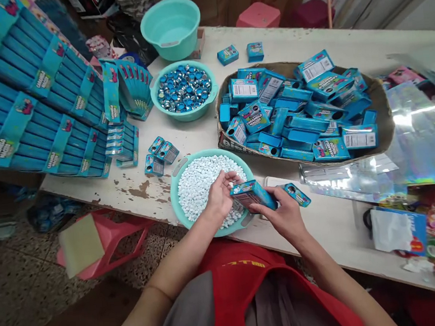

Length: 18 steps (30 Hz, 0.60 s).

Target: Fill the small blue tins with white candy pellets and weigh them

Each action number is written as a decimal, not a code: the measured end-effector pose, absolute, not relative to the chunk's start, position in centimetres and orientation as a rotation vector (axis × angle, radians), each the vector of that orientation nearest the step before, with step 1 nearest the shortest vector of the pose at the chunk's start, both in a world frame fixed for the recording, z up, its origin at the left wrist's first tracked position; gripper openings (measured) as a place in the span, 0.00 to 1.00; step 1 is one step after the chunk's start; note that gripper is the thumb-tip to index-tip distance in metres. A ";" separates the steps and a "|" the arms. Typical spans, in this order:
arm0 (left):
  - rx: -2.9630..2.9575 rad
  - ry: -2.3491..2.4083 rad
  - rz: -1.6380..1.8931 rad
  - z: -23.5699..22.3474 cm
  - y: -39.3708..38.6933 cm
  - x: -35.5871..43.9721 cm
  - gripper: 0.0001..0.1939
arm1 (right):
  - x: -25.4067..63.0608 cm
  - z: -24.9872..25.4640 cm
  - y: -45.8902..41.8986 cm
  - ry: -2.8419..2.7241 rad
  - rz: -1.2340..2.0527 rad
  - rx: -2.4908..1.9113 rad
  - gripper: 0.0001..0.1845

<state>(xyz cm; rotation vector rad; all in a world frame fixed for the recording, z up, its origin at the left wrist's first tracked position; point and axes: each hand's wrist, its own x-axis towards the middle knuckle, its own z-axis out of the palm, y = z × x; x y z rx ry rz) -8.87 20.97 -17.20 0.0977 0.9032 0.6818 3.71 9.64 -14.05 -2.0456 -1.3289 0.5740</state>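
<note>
My right hand [284, 210] grips a blue candy box [254, 196], tilted so its end points left over the bowl's right side. At that end my left hand [221, 195] is cupped with curled fingers, and small white candies [231, 184] show at its fingertips. Both are above a turquoise bowl [176, 207] full of white candies [200, 185]. Just right of my right hand, a small blue box [296, 194] lies on the table. The fingers of my left hand partly hide the box's end.
A cut-down carton [385, 138] full of blue boxes stands behind my right hand. A bowl of round blue-and-silver pieces [184, 88] and a turquoise tub [171, 27] stand farther back. Stacked blue display boxes [36, 97] rise at left. Shiny plastic sheets [424, 129] cover the right side.
</note>
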 end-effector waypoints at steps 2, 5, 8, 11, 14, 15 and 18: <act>0.052 0.877 0.691 -17.5 21.1 -9.0 0.15 | 3.5 -14.0 9.7 -1.341 0.567 -2.043 0.21; 0.036 0.863 0.696 -17.2 21.2 -9.2 0.14 | 3.2 -14.0 9.9 -1.328 0.560 -2.027 0.21; 0.030 0.872 0.695 -16.8 21.2 -9.4 0.11 | 3.2 -14.2 10.0 -1.278 0.588 -2.025 0.21; 0.034 0.857 0.684 -16.4 21.3 -9.5 0.10 | 3.1 -14.4 10.1 -1.224 0.631 -2.014 0.21; 0.075 0.849 0.691 -16.4 21.4 -9.6 0.10 | 2.9 -14.5 10.1 -1.128 0.677 -1.990 0.22; 0.104 0.852 0.693 -16.4 21.4 -9.7 0.10 | 2.9 -14.6 10.1 -1.080 0.705 -1.977 0.23; 0.397 0.912 0.703 -16.6 21.8 -10.6 0.13 | 3.2 -15.2 9.7 -0.866 0.855 -1.864 0.26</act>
